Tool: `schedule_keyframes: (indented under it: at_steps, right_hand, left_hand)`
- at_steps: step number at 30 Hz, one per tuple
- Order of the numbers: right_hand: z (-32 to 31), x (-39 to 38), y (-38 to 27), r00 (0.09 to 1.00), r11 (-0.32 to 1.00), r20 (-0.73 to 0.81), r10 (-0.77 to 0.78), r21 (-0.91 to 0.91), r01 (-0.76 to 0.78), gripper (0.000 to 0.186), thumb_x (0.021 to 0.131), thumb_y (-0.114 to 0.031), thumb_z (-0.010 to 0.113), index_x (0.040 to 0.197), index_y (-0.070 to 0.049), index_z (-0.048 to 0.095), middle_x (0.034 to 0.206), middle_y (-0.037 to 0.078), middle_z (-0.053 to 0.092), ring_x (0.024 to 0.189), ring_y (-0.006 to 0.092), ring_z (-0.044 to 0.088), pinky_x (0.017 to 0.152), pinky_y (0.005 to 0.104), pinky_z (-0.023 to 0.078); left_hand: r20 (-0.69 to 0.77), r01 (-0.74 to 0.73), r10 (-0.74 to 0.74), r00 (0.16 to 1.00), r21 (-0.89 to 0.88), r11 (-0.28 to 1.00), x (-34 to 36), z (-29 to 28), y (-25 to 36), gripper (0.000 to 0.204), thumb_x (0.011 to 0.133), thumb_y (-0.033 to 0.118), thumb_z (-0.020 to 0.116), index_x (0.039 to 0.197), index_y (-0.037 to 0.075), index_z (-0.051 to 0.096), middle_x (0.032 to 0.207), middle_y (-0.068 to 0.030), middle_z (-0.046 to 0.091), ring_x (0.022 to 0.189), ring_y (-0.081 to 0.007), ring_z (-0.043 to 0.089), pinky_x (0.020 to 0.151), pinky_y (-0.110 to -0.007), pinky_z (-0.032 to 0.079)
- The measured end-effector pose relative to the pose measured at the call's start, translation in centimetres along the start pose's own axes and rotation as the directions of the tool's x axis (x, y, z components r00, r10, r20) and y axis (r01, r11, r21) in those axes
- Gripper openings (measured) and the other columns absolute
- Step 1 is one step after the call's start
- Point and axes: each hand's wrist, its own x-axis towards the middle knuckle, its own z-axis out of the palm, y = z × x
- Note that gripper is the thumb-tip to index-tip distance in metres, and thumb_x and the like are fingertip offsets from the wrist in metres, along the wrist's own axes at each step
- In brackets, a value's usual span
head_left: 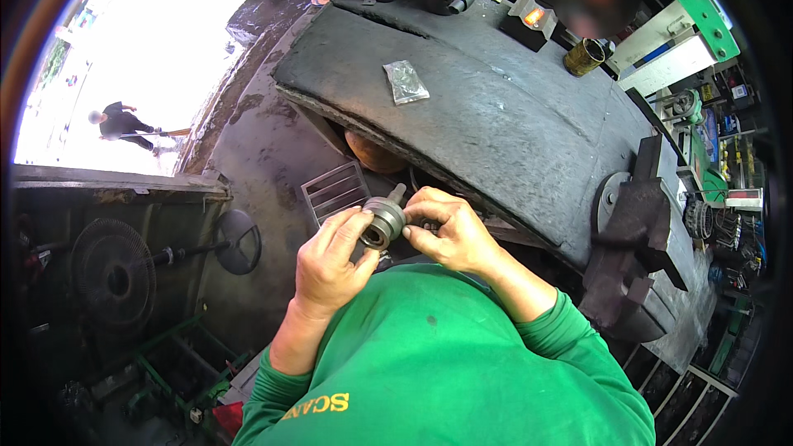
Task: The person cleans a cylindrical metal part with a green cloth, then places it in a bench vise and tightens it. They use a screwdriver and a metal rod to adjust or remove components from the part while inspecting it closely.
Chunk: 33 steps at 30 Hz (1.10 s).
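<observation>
Turned metal part (386,223) with a stub shaft sits mid-frame, just off the worktop's (496,116) near edge; left hand (329,263) has it closed between fingers and thumb, bore tipped down toward the wearer, likely so the open end stays visible. Right hand (450,230) is half-curled, thumb and index bunched at the part's right side, probably to steady or work it; can't tell if they pinch something small. Clear packet (405,83) lies upper centre, likely within reach; vise (634,223) at right, gripping nothing I can make out.
</observation>
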Motion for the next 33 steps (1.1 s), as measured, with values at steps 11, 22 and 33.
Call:
schedule_keyframes:
  at_steps: [11,22,33]
  right_hand:
    - [0.5,-0.4,-0.2,0.999,0.99,-0.022,-0.043,-0.132,0.04,0.024,0.076,-0.012,0.077,0.095,0.002,0.073,0.094,0.015,0.07,0.093,0.0352,0.071,0.083,0.044,0.057]
    - [1.2,-0.9,-1.1,0.985,0.991,-0.153,-0.086,-0.115,0.068,0.048,0.091,-0.009,0.073,0.138,-0.003,0.065,0.127,0.016,0.062,0.112,0.0288,0.064,0.093,0.0381,0.054]
    - [1.7,-1.8,-1.7,0.993,0.995,-0.07,0.098,0.026,-0.096,0.02,0.102,-0.008,0.067,0.121,0.0,0.07,0.108,0.014,0.067,0.099,0.0321,0.068,0.088,0.0404,0.055]
  left_hand:
    - [0.044,-0.203,0.198,0.979,0.226,0.953,-0.6,-0.3,1.4,0.051,0.069,0.002,0.082,0.119,0.002,0.072,0.119,-0.0196,0.074,0.097,-0.0363,0.077,0.083,-0.042,0.065]
    - [0.004,0.361,-0.394,0.919,-0.411,0.837,-2.6,-0.1,1.8,0.053,0.076,-0.007,0.086,0.125,-0.003,0.068,0.121,-0.0151,0.074,0.106,-0.0223,0.076,0.091,-0.035,0.064]
    - [0.286,0.509,-0.588,0.757,-0.822,0.255,-4.1,0.4,0.0,0.062,0.085,0.007,0.087,0.138,-0.011,0.06,0.122,-0.0145,0.072,0.104,-0.0193,0.071,0.089,-0.033,0.062]
